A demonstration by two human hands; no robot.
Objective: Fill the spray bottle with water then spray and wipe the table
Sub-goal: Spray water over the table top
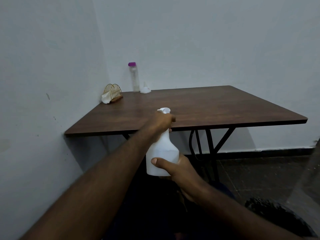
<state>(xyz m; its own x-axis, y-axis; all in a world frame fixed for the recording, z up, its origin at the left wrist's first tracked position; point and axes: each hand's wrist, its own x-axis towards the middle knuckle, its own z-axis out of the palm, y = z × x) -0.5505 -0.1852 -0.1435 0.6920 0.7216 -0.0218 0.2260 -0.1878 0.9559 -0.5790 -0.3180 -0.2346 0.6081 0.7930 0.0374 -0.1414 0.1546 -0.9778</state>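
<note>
I hold a white spray bottle [161, 153] upright in front of the near edge of the brown wooden table [207, 108]. My left hand [162, 121] grips its neck and spray head from above, and the white nozzle shows over my knuckles. My right hand [174, 168] wraps round the bottle's lower body, thumb across its front. A clear water bottle with a purple cap [134, 77] stands at the table's back left by the wall. A wire napkin holder with a white tissue [111, 96] sits in the back left corner.
A small white funnel-like piece [145, 89] lies next to the water bottle. The table stands in a corner, with walls at its left and back. Black metal legs [209, 144] show under it. The floor at right is dark tile.
</note>
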